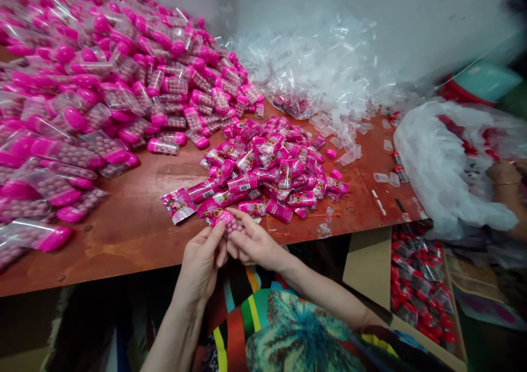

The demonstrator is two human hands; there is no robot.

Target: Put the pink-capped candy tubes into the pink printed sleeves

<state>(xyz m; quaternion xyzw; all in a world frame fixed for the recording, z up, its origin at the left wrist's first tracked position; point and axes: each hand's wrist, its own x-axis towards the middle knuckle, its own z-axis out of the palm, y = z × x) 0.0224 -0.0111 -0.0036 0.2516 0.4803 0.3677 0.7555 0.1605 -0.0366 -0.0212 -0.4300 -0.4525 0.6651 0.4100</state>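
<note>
Between both hands, just above the table's front edge, is a small clear container of pink candy balls point(234, 225) with a pink printed wrapper at its upper left end. My left hand point(207, 247) pinches its left side with the thumb on top. From the right, my right hand point(257, 242) closes its fingers around the other end, partly hiding it. Right beyond the fingers lies a heap of pink printed wrapped packets point(267, 166). One flat pink packet point(179, 205) rests left of the heap.
A tall pile of pink-capped candy containers point(135, 81) fills the left of the reddish table point(135, 235). Clear plastic pieces point(321, 59) are heaped at the back. On the right are a white plastic bag point(424, 163), another person's arm point(506, 191) and a box of red-capped containers point(424, 284).
</note>
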